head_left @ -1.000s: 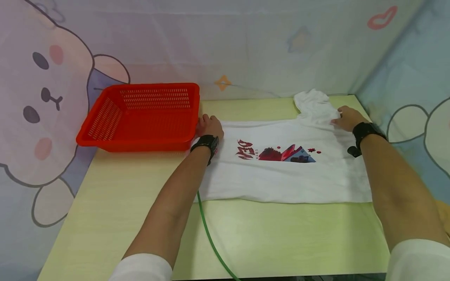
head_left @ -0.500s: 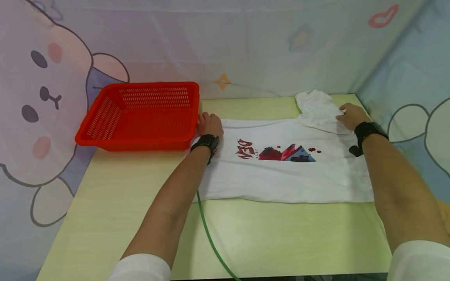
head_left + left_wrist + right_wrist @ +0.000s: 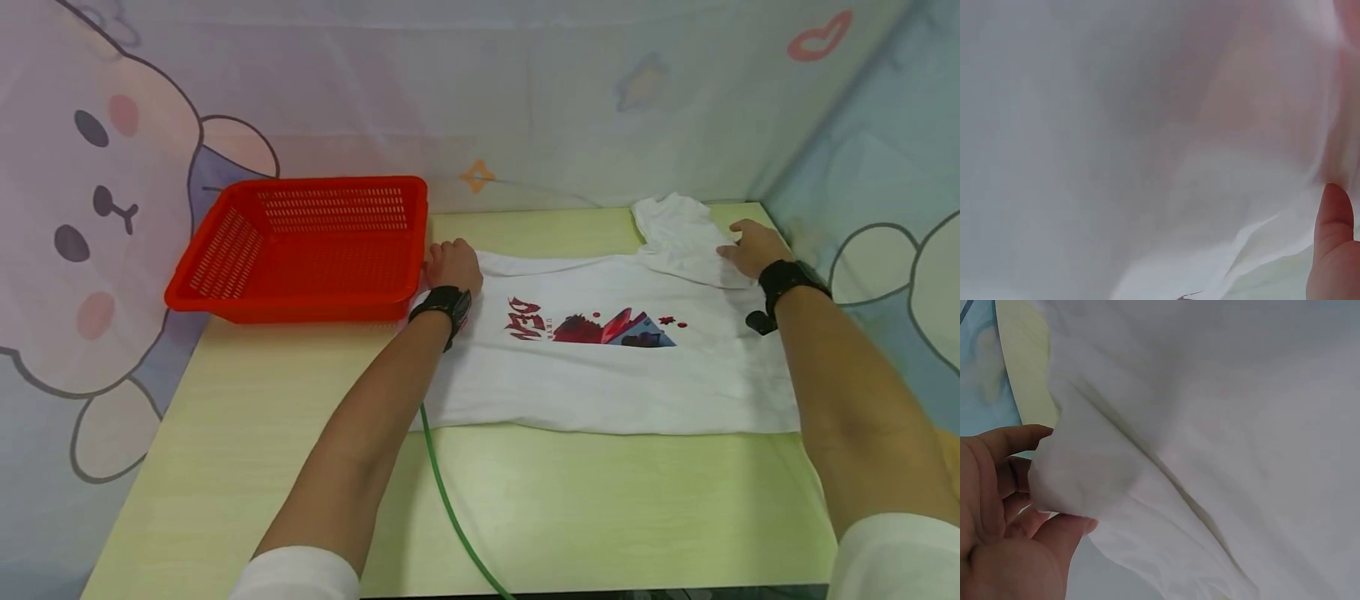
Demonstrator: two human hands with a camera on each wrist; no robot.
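A white T-shirt (image 3: 600, 387) with a red and blue print lies folded over on the table, its sleeve (image 3: 678, 225) sticking out at the far right. My left hand (image 3: 453, 265) grips its far left corner, close beside the basket. In the left wrist view only the thumb (image 3: 1335, 222) shows, against the cloth; the other fingers are hidden there. At the far right, my right hand (image 3: 756, 248) pinches the shirt's edge. The right wrist view shows its thumb (image 3: 1063, 534) on the near side of the fabric and the other fingers partly behind it.
A red plastic basket (image 3: 322, 315) stands at the back left, touching or nearly touching the left hand. A green cable (image 3: 453, 521) runs from under the left forearm to the table's front edge. Printed cloth hangs (image 3: 570, 108) behind and beside the table (image 3: 600, 508).
My right hand has shifted slightly right and away, drawing the shirt's far right edge with it. The left hand has stayed almost in place at its corner.
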